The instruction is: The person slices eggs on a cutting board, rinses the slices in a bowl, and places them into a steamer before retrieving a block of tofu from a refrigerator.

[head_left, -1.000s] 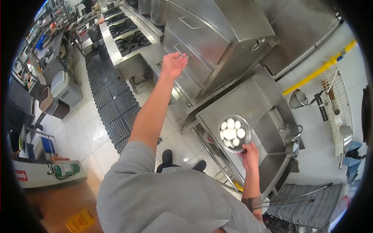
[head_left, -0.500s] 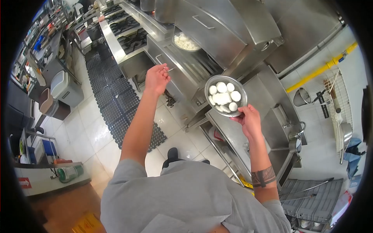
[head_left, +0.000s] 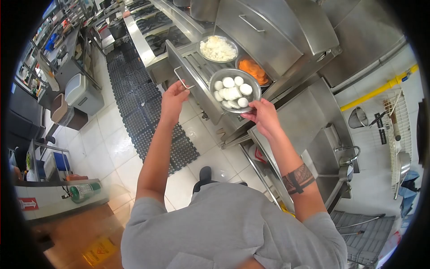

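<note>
My left hand [head_left: 174, 103] has its fingers curled round the wire handle [head_left: 184, 78] of a steel pull-out drawer [head_left: 197, 85]. In my right hand [head_left: 264, 117] is a round metal bowl [head_left: 258, 92], gripped at its near right rim. Several white, egg-like pieces [head_left: 232, 93] lie in it, some round and some cut. The bowl is over the front of the opened drawer. Behind it, a bowl of chopped white food [head_left: 218, 48] and a bowl of orange slices [head_left: 252, 71] sit on the drawer's slatted rack; the held bowl partly hides the orange one.
Burners [head_left: 165, 40] line the counter at the upper left. A steel sink [head_left: 331, 152] with a faucet [head_left: 351, 150] is at the right. Black rubber matting [head_left: 139, 98] runs along the tiled floor, with grey bins [head_left: 83, 98] farther left.
The drawer now stands farther out, showing more of its rack and the orange slices. My left hand has closed on its handle. My right hand has brought the bowl leftward over the drawer.
</note>
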The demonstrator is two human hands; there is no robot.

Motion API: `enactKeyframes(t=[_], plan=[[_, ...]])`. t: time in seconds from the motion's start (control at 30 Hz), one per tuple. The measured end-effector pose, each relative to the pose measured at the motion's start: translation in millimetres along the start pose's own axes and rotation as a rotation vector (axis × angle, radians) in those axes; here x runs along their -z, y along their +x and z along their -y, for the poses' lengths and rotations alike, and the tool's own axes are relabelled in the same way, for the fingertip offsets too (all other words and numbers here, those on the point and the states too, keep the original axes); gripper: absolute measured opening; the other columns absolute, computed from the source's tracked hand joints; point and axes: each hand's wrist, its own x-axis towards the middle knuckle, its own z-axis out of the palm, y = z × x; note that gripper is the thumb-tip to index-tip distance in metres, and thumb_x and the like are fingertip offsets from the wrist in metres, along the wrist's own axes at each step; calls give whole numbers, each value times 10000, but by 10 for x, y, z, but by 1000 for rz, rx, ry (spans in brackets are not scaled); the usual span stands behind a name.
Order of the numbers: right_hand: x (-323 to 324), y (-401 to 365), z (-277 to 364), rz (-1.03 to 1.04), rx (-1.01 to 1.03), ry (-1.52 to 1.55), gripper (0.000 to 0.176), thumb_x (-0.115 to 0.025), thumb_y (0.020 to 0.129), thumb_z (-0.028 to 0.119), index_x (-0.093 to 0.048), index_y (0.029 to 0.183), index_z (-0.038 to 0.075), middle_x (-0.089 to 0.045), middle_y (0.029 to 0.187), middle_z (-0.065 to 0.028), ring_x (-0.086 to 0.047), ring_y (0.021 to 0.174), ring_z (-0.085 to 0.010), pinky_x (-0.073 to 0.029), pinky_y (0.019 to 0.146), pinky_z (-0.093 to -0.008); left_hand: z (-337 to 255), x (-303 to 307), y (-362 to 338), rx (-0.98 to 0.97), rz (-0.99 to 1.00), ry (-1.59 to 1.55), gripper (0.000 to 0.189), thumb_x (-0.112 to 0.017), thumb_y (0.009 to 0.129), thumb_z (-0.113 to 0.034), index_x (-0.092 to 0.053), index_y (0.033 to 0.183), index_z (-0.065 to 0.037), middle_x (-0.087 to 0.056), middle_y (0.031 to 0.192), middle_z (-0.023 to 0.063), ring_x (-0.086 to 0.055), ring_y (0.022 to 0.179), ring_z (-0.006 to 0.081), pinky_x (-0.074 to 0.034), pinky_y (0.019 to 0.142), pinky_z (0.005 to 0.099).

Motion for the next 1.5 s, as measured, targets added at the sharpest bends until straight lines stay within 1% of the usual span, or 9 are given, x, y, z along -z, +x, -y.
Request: enactKeyframes(t=[0.23, 0.53, 0.77, 0.9, 1.0, 1.27, 1.43, 1.47, 1.5], plan=[[-350, 360, -99, 25, -26, 17, 160, -596, 989, 56, -598, 1106, -54, -683, 1090, -163, -741, 925, -256, -677, 788, -361, -62, -73, 15, -59, -97, 328, 476, -725, 942, -66, -633, 1394, 53, -710, 969, 10, -615, 807, 105, -503, 775, 271], [418, -393, -55, 140, -139, -446, 353, -639, 1062, 301, -625, 878, 0, -704, 724, -97, -689, 518, -197, -566, 465, -308, -35, -48, 133, 22, -82, 311, 426, -738, 932, -75, -669, 1321, 84, -726, 894, 26, -622, 730, 103, -514, 723, 264], [1061, -585, -1303, 269, -536, -637, 346, -634, 1049, 294, -672, 968, -40, -719, 803, -146, -723, 604, -211, -598, 531, -329, 87, -453, 316, 10, -78, 357, 351, -694, 954, -87, -718, 1264, 75, -743, 859, 45, -622, 714, 86, -548, 670, 269], [752, -218, -1443, 429, -486, -839, 386, -634, 1025, 344, -709, 993, -33, -736, 851, -149, -756, 743, -241, -601, 672, -387, 4, -821, 456, -219, -29, 796, 264, -630, 999, -185, -759, 1117, 14, -755, 819, 164, -724, 736, 280, -566, 718, 394], [404, 241, -1500, 584, -155, -1174, 392, -657, 969, 417, -748, 1007, 38, -760, 990, -195, -720, 939, -384, -556, 873, -466, -11, -1045, 664, -133, 71, 988, 274, -598, 1015, -208, -696, 905, 24, -731, 843, 215, -716, 825, 410, -541, 760, 485], [-657, 1158, -1498, 846, 39, -1034, 390, -651, 952, 383, -701, 970, -3, -731, 918, -217, -708, 888, -405, -543, 815, -494, 19, -1631, 1272, -44, 268, 1089, 265, -594, 1016, -235, -728, 939, -18, -725, 1003, 236, -706, 932, 434, -551, 825, 549], [-1288, 1416, -1411, 941, 402, -809, 473, -630, 1018, 360, -631, 1373, 47, -660, 1377, -197, -598, 1284, -366, -444, 1107, -455, 325, -1643, 1550, -378, 436, 1000, 182, -644, 878, -102, -772, 1006, -117, -742, 1123, 129, -706, 1027, 371, -591, 850, 502], [-1400, 1471, -1134, 1072, 253, -1021, 529, -599, 1050, 336, -535, 1510, 84, -513, 1576, -171, -468, 1434, -350, -335, 1214, -440, 310, -1596, 1591, -399, 517, 992, 171, -649, 876, -121, -773, 994, -119, -742, 1088, 132, -708, 1016, 372, -591, 843, 505], [-1470, 1519, -1173, 992, 338, -949, 473, -603, 1047, 326, -583, 1447, 74, -588, 1486, -169, -533, 1370, -339, -389, 1169, -451, 252, -1505, 1652, -423, 587, 991, 161, -655, 874, -139, -773, 982, -120, -742, 1052, 135, -711, 1005, 373, -590, 835, 508]])
